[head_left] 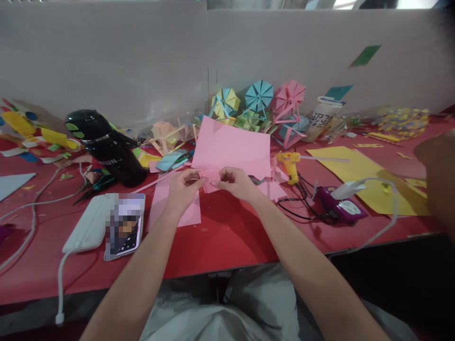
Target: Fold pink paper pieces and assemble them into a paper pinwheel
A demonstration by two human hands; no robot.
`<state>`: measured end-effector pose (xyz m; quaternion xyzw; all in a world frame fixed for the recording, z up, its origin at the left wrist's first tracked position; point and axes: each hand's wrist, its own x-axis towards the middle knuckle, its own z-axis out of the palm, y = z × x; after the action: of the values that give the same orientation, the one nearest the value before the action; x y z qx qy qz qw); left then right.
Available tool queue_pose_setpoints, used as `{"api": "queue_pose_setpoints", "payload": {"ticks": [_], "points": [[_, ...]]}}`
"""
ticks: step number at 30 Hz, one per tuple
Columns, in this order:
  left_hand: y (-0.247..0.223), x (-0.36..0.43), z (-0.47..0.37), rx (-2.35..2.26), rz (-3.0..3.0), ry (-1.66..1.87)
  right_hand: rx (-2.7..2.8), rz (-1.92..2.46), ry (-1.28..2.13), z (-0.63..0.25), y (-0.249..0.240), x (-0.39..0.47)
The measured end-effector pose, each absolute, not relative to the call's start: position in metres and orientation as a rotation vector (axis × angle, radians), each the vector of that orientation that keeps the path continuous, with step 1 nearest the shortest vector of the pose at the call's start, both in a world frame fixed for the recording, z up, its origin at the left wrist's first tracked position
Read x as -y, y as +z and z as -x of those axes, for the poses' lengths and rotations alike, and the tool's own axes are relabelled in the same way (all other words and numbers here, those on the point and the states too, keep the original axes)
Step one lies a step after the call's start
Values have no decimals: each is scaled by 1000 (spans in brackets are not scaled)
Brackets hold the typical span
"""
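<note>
Between my two hands is a small piece of pink paper (212, 182), held just above the red table. My left hand (185, 185) pinches its left side with thumb and fingers. On the right side, the bent fingers and thumb of my right hand (234, 182) grip it too. Behind my hands a large pink sheet (232, 147) leans up at a slant, and another pink sheet (174, 203) lies flat, partly under my left hand. Pink scraps (273, 189) lie to the right of my right hand.
A yellow glue gun (289, 163), a purple power strip (343, 206) and yellow sheets (369, 177) lie to the right. On the left are a black bottle (106, 149), a phone (126, 227) and a white power bank (90, 225). Folded paper umbrellas (259, 96) and a cup (322, 118) stand behind.
</note>
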<state>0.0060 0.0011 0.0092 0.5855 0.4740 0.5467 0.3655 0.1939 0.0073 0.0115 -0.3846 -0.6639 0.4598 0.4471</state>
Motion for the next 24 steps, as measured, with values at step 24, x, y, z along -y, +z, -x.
{"api": "queue_pose_setpoints", "payload": {"ticks": [24], "points": [[16,7,-14,-1122,-1486,1421,1651,932,904,-190,11,-4]]}}
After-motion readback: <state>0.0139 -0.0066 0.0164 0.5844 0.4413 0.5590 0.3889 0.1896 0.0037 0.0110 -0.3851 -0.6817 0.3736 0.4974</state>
